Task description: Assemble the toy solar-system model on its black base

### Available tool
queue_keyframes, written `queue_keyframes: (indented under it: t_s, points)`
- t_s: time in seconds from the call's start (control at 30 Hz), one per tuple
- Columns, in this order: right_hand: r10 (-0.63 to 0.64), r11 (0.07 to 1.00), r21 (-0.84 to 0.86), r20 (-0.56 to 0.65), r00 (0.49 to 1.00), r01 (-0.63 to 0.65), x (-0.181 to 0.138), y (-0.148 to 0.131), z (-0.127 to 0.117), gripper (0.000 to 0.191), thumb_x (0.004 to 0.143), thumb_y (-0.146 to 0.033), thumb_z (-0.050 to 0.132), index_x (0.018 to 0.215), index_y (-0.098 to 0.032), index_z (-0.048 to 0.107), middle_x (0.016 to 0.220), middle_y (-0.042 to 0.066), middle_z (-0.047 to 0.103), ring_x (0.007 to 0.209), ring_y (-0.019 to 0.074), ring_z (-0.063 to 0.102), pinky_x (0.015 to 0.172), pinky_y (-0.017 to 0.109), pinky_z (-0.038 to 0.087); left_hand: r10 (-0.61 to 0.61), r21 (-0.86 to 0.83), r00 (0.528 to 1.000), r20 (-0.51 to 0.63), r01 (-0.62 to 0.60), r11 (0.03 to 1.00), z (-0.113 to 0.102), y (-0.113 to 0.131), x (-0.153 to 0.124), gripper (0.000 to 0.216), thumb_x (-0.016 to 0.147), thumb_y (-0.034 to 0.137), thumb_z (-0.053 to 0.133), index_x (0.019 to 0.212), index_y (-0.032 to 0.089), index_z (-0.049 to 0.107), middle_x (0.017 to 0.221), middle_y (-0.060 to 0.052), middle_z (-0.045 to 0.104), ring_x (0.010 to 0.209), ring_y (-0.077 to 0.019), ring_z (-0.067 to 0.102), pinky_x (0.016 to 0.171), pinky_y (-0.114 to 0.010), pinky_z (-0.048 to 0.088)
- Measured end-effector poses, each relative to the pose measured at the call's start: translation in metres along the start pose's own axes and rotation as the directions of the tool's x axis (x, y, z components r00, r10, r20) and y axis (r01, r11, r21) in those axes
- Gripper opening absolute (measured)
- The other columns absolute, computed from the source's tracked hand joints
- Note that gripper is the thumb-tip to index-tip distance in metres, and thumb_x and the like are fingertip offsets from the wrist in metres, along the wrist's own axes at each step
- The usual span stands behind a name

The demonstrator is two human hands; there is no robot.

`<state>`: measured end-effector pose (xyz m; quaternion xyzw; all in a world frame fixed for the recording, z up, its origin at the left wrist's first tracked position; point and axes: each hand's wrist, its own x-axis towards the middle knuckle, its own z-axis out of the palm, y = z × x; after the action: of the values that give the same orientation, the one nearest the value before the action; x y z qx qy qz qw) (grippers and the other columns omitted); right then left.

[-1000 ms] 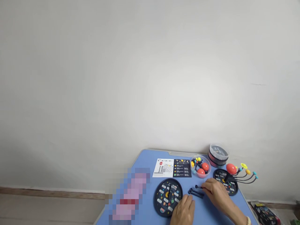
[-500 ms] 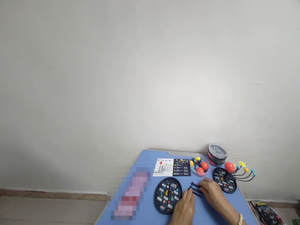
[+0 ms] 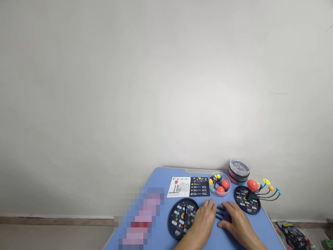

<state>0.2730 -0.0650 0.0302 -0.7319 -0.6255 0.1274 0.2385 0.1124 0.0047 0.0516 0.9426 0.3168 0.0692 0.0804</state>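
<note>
Hands low in frame, side by side on the blue table. The left hand lies open, fingers stretched forward, its edge over the black disc. The right hand sits palm down with fingers loosely bent; whether it grips anything, I cannot tell. Between them lie the thin black rods, long axis running left to right. Their right ends are tucked under the right hand, their left ends just beside the left fingertips, so the right hand is nearer. Beyond are the instruction sheet, the clear bowl of coloured balls, and the assembled model off right.
</note>
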Motion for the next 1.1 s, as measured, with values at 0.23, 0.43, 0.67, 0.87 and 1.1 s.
queue_keyframes:
  t_s: [0.23,0.43,0.67,0.87,1.1]
  points:
    - [-0.072,0.997,0.014,0.0,0.997,0.072,0.009,0.003,0.005,0.036,0.081,-0.013,0.05,0.111,-0.016,0.07,0.111,0.011,0.069,0.105,0.024,0.062,0.093,0.03,0.046,-0.12,-0.069,0.993,-0.02,0.118,0.991,0.011,0.003,0.012,0.045,0.082,-0.01,0.036,0.103,0.014,0.069,0.111,-0.01,0.069,0.108,-0.0246,0.062,0.089,-0.034,0.052]
    - [-0.079,0.997,0.0,-0.014,0.997,0.079,0.014,0.012,0.006,0.044,0.078,-0.011,0.046,0.114,-0.018,0.07,0.113,0.01,0.07,0.107,0.0242,0.063,0.095,0.032,0.047,-0.191,-0.203,0.979,-0.073,0.173,0.964,0.021,-0.002,0.002,0.052,0.083,-0.006,0.036,0.126,0.009,0.061,0.131,-0.016,0.062,0.124,-0.0265,0.056,0.103,-0.037,0.047]
    - [0.029,0.978,0.206,-0.105,0.994,-0.007,0.001,0.046,0.034,0.061,0.086,-0.027,0.044,0.146,-0.014,0.042,0.145,0.012,0.052,0.134,0.0233,0.047,0.112,0.04,0.037,-0.337,-0.778,0.941,-0.042,0.181,0.602,0.059,-0.017,-0.012,0.072,0.083,-0.003,0.036,0.153,0.01,0.029,0.154,-0.015,0.038,0.141,-0.0204,0.037,0.116,-0.034,0.03]
    - [0.049,0.999,0.004,-0.048,0.998,-0.048,-0.018,0.051,0.068,0.063,0.093,-0.042,0.043,0.15,-0.016,0.035,0.156,0.01,0.034,0.146,0.0278,0.024,0.117,0.048,0.027,-0.319,-0.812,0.947,0.031,0.21,0.544,0.071,-0.012,-0.005,0.083,0.076,-0.008,0.035,0.155,0.012,0.019,0.156,-0.012,0.034,0.142,-0.0164,0.034,0.116,-0.031,0.028]
    - [0.021,0.996,-0.083,-0.015,1.0,-0.022,-0.017,0.045,0.073,0.061,0.095,-0.043,0.041,0.15,-0.017,0.036,0.156,0.009,0.032,0.146,0.0295,0.023,0.117,0.051,0.025,-0.353,-0.8,0.934,0.057,0.254,0.544,0.075,-0.006,-0.003,0.083,0.075,-0.008,0.034,0.155,0.01,0.019,0.158,-0.011,0.03,0.143,-0.0132,0.03,0.114,-0.025,0.029]
